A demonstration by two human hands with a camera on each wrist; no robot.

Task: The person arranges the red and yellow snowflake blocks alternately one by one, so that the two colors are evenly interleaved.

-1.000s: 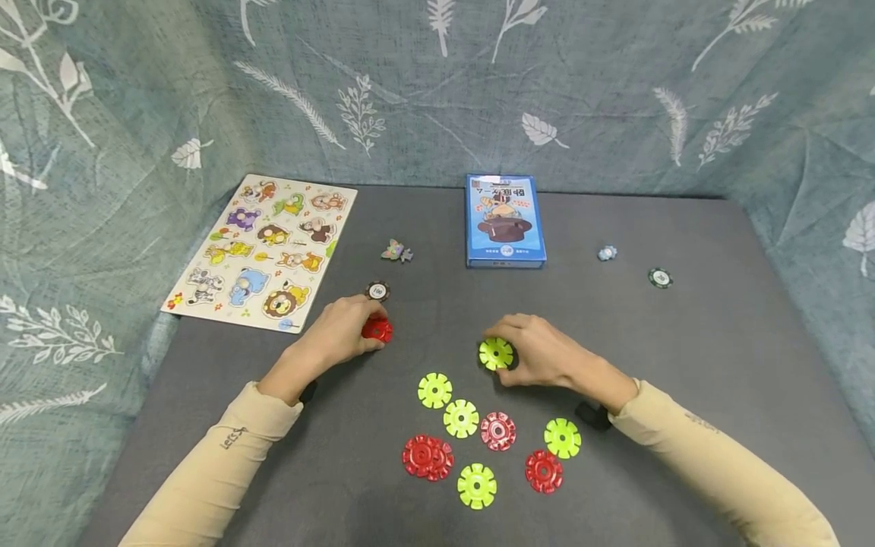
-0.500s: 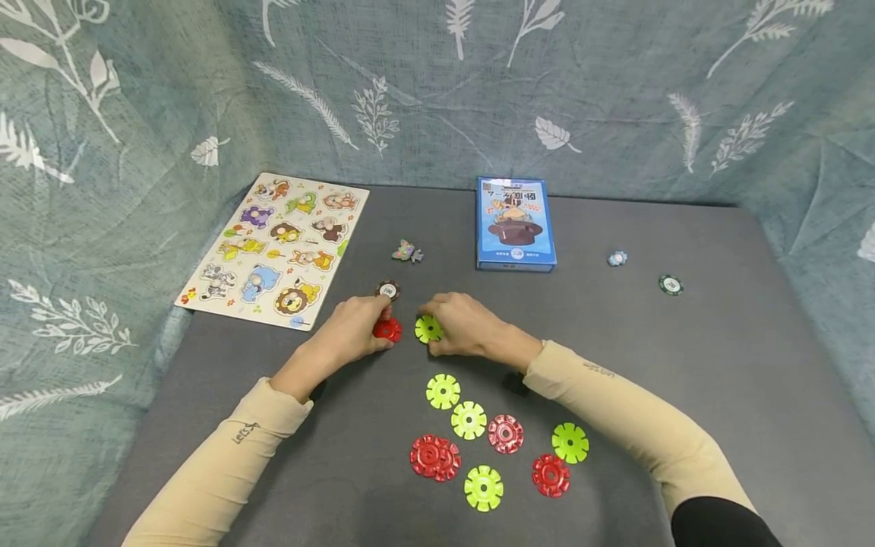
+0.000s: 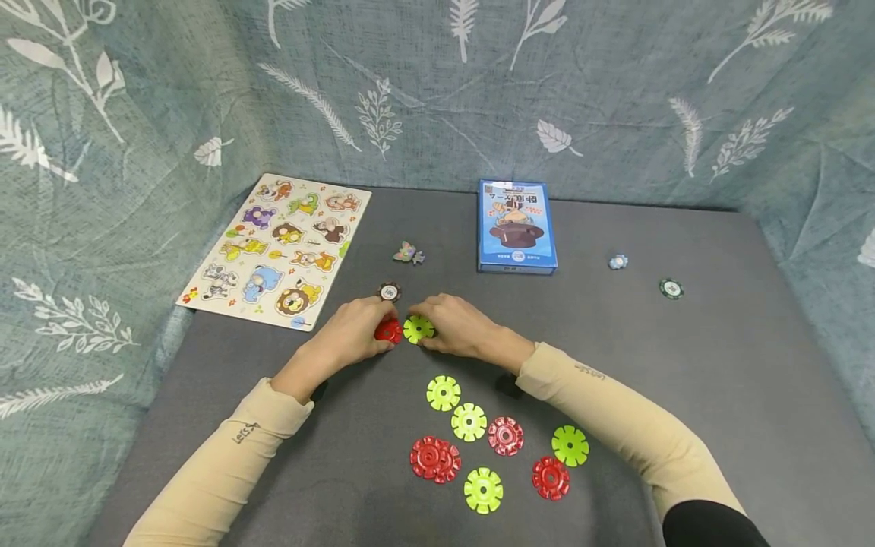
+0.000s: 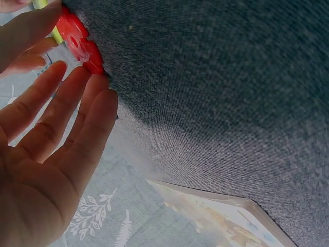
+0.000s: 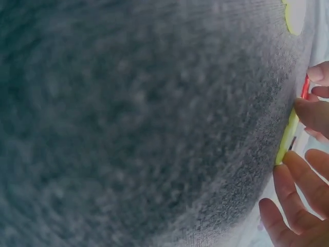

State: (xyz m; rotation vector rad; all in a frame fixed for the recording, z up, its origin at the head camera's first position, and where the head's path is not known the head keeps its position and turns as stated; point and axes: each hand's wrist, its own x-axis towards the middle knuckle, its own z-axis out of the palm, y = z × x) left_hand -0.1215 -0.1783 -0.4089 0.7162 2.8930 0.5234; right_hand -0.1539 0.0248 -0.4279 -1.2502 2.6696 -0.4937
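My left hand (image 3: 352,332) pinches a red notched disc (image 3: 388,331) between thumb and fingers, low over the dark table. Just to its right, my right hand (image 3: 459,325) pinches a yellow-green notched disc (image 3: 418,329) by its edges. The two discs face each other nearly edge to edge; whether they touch I cannot tell. In the left wrist view the red disc (image 4: 79,41) sits between thumb and fingertips, with a bit of yellow-green behind it. The right wrist view shows the yellow-green disc (image 5: 288,135) nearly edge-on.
Several loose discs lie nearer me, among them a yellow-green one (image 3: 483,491) and a red one (image 3: 550,478). Beyond the hands are a poker chip (image 3: 389,292), a small butterfly figure (image 3: 409,253), a blue box (image 3: 517,228), an animal puzzle board (image 3: 276,251) and a green chip (image 3: 671,288).
My right hand has carried the yellow-green disc leftward, up beside the red disc. My left hand has kept its hold on the red disc. The head view has shifted slightly.
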